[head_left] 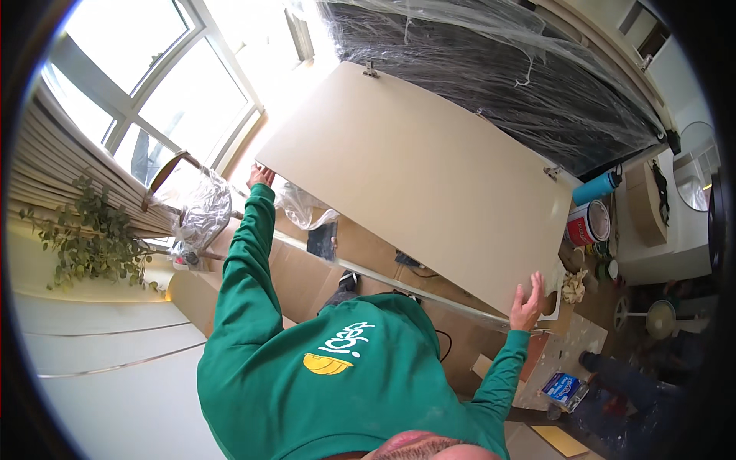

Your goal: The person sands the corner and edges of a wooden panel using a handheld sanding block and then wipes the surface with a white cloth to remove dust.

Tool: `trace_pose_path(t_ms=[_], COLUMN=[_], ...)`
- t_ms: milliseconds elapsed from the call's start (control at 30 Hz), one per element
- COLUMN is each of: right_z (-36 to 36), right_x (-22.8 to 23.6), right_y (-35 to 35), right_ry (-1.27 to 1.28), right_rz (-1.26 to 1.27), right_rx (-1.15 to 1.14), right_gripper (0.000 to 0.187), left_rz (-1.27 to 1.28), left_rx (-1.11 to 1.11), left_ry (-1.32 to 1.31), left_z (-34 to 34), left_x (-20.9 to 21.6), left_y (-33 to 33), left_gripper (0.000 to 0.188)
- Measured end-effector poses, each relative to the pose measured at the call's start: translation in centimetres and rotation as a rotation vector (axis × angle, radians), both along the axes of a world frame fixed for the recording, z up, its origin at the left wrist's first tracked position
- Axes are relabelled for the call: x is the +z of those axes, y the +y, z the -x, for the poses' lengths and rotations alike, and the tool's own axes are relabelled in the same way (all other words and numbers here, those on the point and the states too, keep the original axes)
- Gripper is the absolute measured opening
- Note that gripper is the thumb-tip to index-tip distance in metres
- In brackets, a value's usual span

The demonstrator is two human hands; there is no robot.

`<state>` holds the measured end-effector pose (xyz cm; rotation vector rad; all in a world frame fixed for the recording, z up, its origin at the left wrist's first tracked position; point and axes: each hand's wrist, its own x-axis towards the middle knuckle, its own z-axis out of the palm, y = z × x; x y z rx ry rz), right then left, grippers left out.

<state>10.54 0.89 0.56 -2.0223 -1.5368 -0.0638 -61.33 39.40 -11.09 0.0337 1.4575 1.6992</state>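
Observation:
A large, plain beige cabinet door [414,169] slants across the space in front of me. Metal hinges [371,70] are fitted along its far edge, with another hinge [552,172] towards the right. My left hand [261,175] is at the door's left corner, fingers curled at the edge and partly hidden by it. At the near right corner is my right hand [526,303], its fingers spread and raised beside the door's face; whether the palm bears on the edge is hard to see. Beneath the door, a wooden surface and clear plastic film [299,205] show.
Plastic sheeting [491,84] covers a dark surface behind the door. A blue bottle [596,186] and a paint can [588,224] stand at the right. A plastic-wrapped chair [203,203] and a leafy plant [92,230] are at left. A blue box [565,389] lies lower right.

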Motion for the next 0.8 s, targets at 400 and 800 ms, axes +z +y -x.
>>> trace_pose_path(t_ms=[400,800], right_z=[-5.9,-12.8], right_x=[-4.0,-2.9], right_y=[-1.0,2.3], right_ry=[0.115,0.255], right_rz=[0.396,0.418], right_rx=[-0.765,-0.949], right_gripper=[0.086,0.09], left_rz=[-0.153,-0.129], left_rx=[-0.731,-0.837], left_ry=[0.034,-0.282], left_z=[7.1,5.6], left_x=[2.0,1.1], left_y=[2.6,-4.2], left_gripper=[0.028,0.025])
